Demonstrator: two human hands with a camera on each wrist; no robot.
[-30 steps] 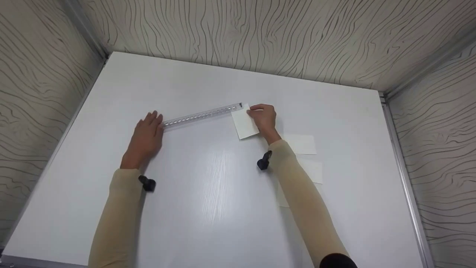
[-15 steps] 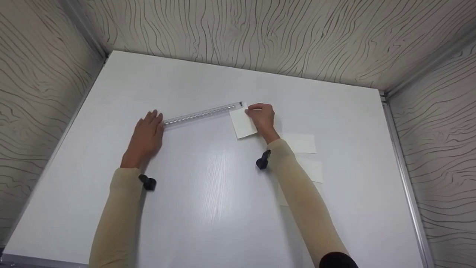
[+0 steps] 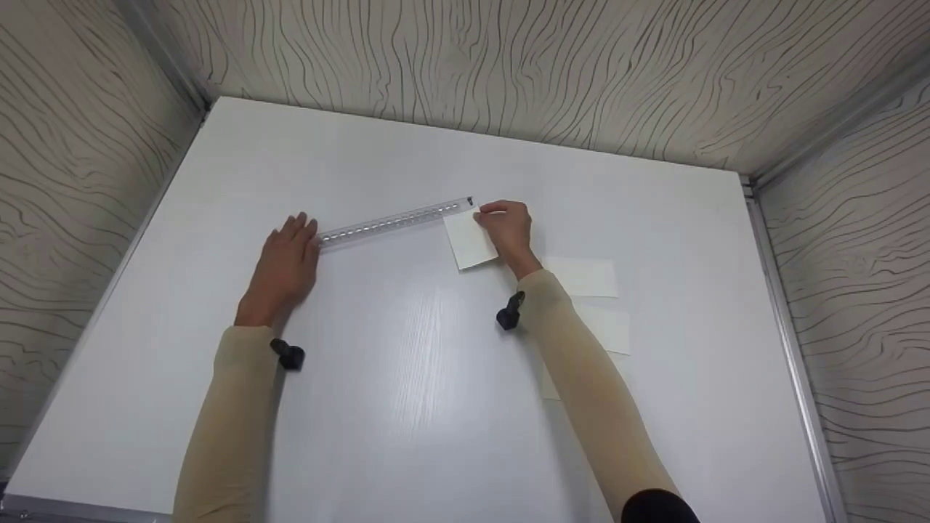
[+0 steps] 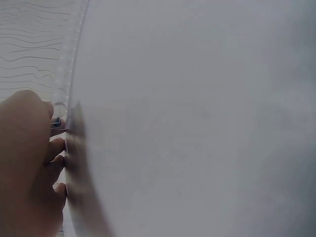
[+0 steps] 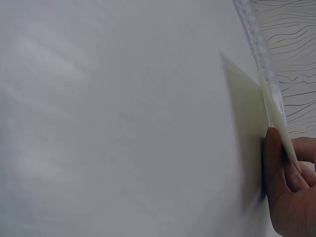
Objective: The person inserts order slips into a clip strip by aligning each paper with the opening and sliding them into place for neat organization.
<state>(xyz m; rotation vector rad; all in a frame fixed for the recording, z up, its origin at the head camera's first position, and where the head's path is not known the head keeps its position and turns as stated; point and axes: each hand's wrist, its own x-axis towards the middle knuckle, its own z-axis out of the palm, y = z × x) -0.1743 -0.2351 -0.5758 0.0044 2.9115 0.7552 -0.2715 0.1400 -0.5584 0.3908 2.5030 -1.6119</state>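
A clear plastic strip [image 3: 392, 223] with a row of round shapes along it slants up to the right on the white table. Its left end meets my left hand [image 3: 285, 269], whose fingers lie straight and close together; in the left wrist view the strip's end [image 4: 58, 122] shows right beside that hand. My right hand [image 3: 510, 231] pinches the upper right edge of a cream paper card [image 3: 471, 241] near the strip's right end. From the right wrist, the pinched card [image 5: 277, 116] stands tilted alongside the strip, with a second cream panel below it toward the table.
To the right lie more pale cards: an upper one [image 3: 588, 278], a middle one [image 3: 614, 330] and a lower one [image 3: 551, 385], the last two partly under the right sleeve [image 3: 588, 370]. A wood-patterned wall [image 3: 465, 73] bounds the table's far edge.
My right hand has slid slightly left with the card along the strip, so more of the strip's right end shows. The left hand stays in place.
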